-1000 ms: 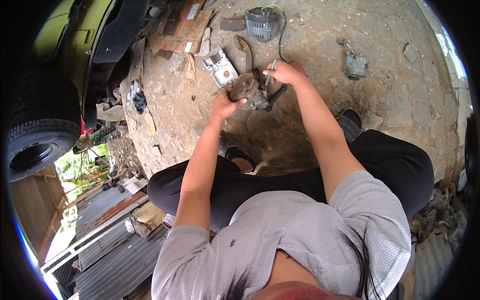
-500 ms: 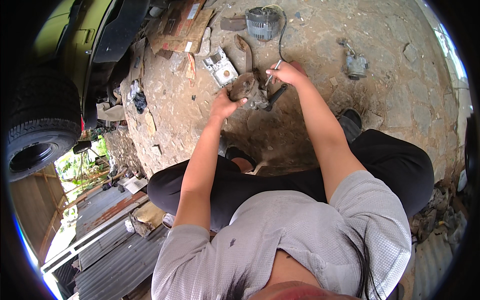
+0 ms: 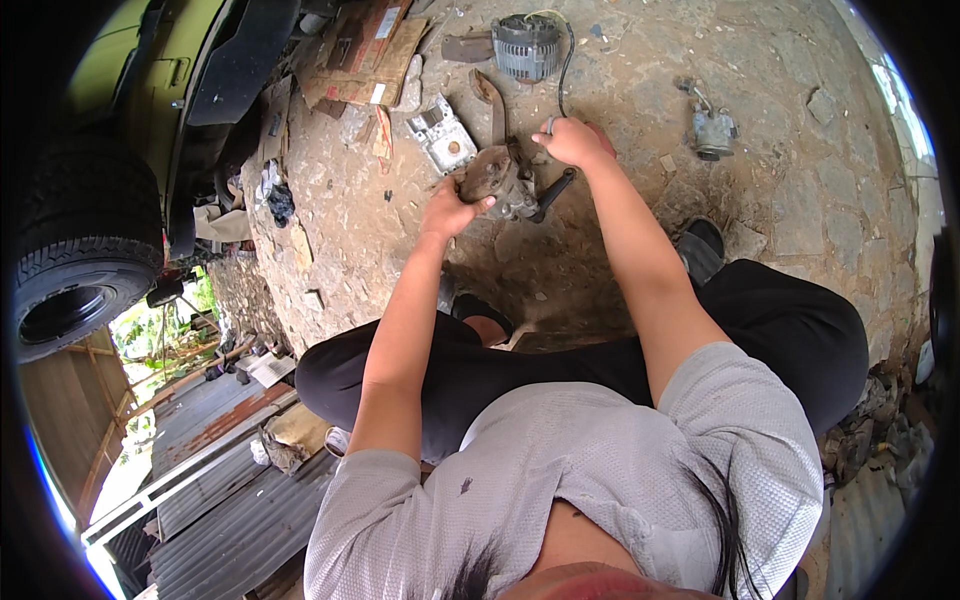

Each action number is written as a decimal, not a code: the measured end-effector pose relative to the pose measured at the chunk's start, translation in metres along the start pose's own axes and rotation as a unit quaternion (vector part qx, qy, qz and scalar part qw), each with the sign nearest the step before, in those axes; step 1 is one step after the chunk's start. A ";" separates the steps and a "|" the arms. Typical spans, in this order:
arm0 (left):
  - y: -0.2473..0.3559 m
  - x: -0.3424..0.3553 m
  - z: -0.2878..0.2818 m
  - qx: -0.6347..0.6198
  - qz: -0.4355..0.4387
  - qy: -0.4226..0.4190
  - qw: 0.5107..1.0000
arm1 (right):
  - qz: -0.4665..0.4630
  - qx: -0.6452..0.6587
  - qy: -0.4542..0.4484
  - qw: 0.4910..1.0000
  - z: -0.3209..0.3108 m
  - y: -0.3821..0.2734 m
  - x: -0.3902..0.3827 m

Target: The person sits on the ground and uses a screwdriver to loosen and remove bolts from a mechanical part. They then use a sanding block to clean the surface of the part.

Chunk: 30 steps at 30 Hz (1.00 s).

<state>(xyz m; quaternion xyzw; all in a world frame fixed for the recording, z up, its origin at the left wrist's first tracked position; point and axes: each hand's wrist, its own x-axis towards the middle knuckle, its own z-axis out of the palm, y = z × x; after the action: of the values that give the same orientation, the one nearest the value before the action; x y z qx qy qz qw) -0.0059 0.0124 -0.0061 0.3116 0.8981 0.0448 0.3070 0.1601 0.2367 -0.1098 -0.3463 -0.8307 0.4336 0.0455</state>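
Observation:
A grimy metal part (image 3: 498, 182) with a rounded housing sits on the ground in front of me, a long rusty arm (image 3: 497, 112) extending behind it. My left hand (image 3: 451, 211) grips its left side. Just above and right of it, my right hand (image 3: 572, 142) is closed on a thin silver metal tool (image 3: 549, 124), largely hidden by my fingers. A black wrench-like bar (image 3: 553, 194) angles from the part's right side. A silver metal casting (image 3: 440, 135) lies close behind my left hand.
An alternator (image 3: 523, 48) with a black cable is at the back, a cylindrical metal component (image 3: 712, 131) at right. Cardboard pieces (image 3: 358, 55) lie back left, beside a raised vehicle's tire (image 3: 85, 270). My sandaled feet (image 3: 700, 253) and bent legs are below the part.
My right hand has turned slightly and shifted; the silver tool, earlier visible as a tilted rod, is now mostly hidden behind my fingers. My left hand stays on the part.

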 end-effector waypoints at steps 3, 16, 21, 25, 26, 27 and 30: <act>0.008 0.001 -0.003 0.001 0.024 0.001 1.000 | 0.047 0.240 -0.158 0.957 0.004 0.018 0.013; -0.004 0.006 0.002 0.007 0.034 0.012 0.999 | 0.038 0.292 -0.074 0.953 0.013 0.027 0.006; 0.004 0.000 -0.003 0.006 0.033 0.007 0.999 | 0.028 0.272 -0.050 0.961 0.008 0.024 0.005; 0.003 -0.001 -0.003 0.002 0.036 0.012 0.999 | 0.030 0.215 -0.053 0.975 0.014 0.022 0.006; 0.002 -0.002 -0.003 -0.001 0.032 0.009 0.999 | 0.036 0.217 -0.056 0.974 0.010 0.017 0.002; 0.001 -0.003 -0.002 -0.004 0.028 0.005 1.000 | 0.043 0.219 -0.060 0.973 0.005 0.011 -0.001; 0.003 0.001 -0.004 0.002 0.029 0.005 1.000 | 0.037 0.255 -0.130 0.957 0.010 0.018 0.004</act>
<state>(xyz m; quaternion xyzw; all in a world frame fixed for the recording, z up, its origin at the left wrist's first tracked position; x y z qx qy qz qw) -0.0068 0.0161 -0.0023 0.3381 0.8903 0.0537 0.3004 0.1635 0.2392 -0.1302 -0.2943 -0.6778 0.6737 0.0080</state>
